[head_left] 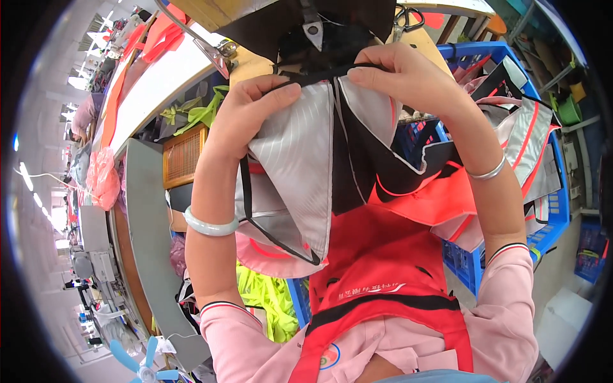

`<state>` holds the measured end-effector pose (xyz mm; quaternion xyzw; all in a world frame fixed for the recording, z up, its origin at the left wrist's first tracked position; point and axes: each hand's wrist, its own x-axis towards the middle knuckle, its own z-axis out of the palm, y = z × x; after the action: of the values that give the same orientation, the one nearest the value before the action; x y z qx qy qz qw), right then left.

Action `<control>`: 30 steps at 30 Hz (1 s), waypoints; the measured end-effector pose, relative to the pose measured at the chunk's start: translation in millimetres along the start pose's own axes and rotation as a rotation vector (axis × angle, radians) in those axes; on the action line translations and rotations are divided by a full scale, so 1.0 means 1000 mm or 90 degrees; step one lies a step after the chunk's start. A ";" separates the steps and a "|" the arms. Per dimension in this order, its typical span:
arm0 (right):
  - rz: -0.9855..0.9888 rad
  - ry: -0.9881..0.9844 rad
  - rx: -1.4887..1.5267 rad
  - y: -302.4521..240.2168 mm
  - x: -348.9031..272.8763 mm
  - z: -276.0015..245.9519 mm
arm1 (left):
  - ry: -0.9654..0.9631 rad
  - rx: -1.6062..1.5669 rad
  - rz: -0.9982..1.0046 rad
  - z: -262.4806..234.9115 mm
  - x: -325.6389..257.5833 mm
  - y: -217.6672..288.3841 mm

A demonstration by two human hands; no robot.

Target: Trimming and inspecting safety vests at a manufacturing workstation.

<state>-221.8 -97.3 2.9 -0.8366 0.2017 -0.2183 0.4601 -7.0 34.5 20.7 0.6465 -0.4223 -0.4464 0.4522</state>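
Observation:
A garment piece (294, 159) in silver-grey, black and coral hangs in front of my red apron (383, 255). Its black top edge is stretched between both hands. My left hand (239, 115) pinches this edge, thumb on the near side. On the other side of the centre seam, my right hand (408, 80) grips the same black edge between thumb and fingers. Just beyond stands a dark machine (348, 41) with a metal tip (313, 32) above the cloth; its lower parts are too dark to make out. The garment's coral part (428, 201) drapes to the right.
Blue plastic crates (559, 191) at the right hold more grey and coral pieces. Scissors (408, 19) lie beyond my right hand. Neon-yellow cloth (268, 300) is heaped low at the left. A grey panel (150, 242) and a white table (150, 86) with coral strips stand left.

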 end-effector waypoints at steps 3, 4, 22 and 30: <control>0.030 -0.012 -0.010 0.003 0.016 -0.003 | 0.003 -0.049 -0.019 -0.008 0.014 -0.002; 0.056 -0.033 -0.018 0.005 0.020 -0.004 | 0.013 -0.062 -0.033 -0.009 0.018 -0.004; 0.104 0.005 0.108 0.011 0.038 -0.010 | 0.021 -0.079 -0.043 -0.013 0.037 0.005; 0.100 -0.033 -0.053 -0.003 -0.001 -0.031 | 0.055 0.046 -0.022 -0.062 -0.015 -0.020</control>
<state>-239.7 -116.5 20.2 -0.8421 0.2634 -0.1512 0.4456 51.9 66.5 16.1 0.6885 -0.4071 -0.4100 0.4384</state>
